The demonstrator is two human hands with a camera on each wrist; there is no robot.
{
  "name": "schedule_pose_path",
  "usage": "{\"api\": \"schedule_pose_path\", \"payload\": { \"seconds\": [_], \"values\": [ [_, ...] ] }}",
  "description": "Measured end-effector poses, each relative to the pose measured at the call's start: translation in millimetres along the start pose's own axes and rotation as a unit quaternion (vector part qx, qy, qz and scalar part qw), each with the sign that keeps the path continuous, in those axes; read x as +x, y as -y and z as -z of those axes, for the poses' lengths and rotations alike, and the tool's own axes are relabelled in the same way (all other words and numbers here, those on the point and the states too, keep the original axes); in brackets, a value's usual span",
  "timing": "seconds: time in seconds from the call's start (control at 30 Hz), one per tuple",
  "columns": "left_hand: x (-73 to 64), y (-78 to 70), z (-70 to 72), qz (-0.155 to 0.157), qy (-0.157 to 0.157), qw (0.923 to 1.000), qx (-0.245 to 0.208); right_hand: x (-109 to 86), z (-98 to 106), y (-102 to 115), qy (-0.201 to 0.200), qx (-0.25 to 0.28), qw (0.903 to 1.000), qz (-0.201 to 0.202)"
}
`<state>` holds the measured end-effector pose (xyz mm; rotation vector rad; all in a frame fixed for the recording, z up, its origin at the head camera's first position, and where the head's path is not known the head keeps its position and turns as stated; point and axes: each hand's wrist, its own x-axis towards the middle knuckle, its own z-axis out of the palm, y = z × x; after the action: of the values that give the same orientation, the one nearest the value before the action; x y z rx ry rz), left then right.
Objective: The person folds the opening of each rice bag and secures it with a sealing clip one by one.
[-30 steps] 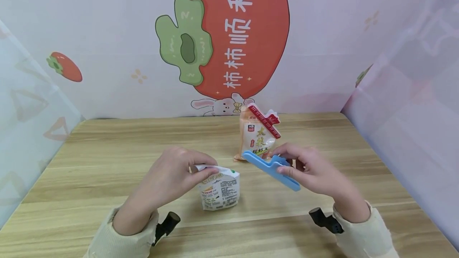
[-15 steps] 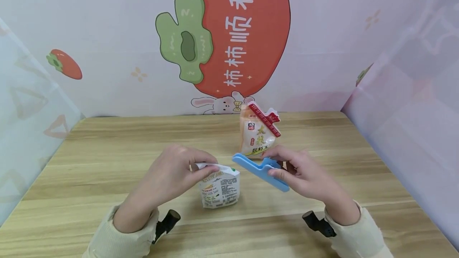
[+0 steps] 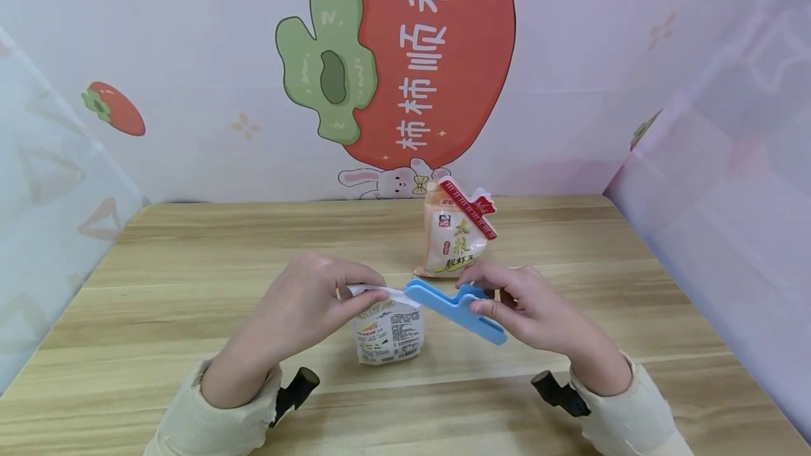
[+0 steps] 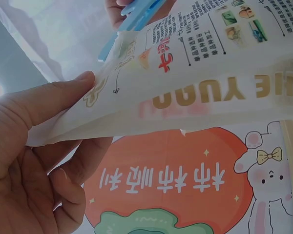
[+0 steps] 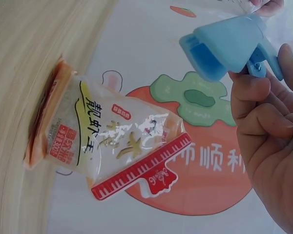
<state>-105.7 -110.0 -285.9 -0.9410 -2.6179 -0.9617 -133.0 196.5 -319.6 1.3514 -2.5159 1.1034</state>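
My left hand pinches the folded top edge of a small white printed food packet between thumb and fingers. The left wrist view shows the same packet up close, its upper edge flattened under the thumb. In my right hand is a long light-blue bag clip, pinched by its handles. Its long jaws stand apart in the right wrist view, where the clip is seen end-on. Seen from the head, the clip's left end overlaps the packet's upper right corner.
Behind the hands, an orange-and-clear food bag stands upright on the wooden table. A red-and-white bag clip sits aslant across its top. A printed cloth backdrop rises behind the table, with side panels left and right.
My right hand has brought the blue bag clip leftward and slightly down, from beside the packet to its upper right corner. My left hand keeps its hold in nearly the same place.
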Motion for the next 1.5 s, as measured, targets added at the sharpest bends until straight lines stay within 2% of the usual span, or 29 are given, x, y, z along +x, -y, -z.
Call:
{"api": "schedule_pose_path", "payload": {
  "seconds": [0.23,0.93,1.27,1.5],
  "values": [
    [0.4,-0.5,0.5,0.001,0.005,1.0000,-0.008,0.1,-0.2,1.0,-0.001,-0.010,0.9999,0.008],
    [0.3,-0.3,-0.6,-0.009,0.006,0.9999,0.005,0.5,-4.7,5.3,0.019,-0.050,0.9985,-0.013],
    [1.2,0.8,-1.2,-0.013,0.001,0.9998,0.012,2.7,-9.7,2.5,0.038,-0.044,0.9962,-0.064],
    [1.7,0.7,-1.5,-0.008,-0.003,0.9999,0.008,4.1,-12.6,2.4,0.037,-0.032,0.9956,-0.080]
  ]
}}
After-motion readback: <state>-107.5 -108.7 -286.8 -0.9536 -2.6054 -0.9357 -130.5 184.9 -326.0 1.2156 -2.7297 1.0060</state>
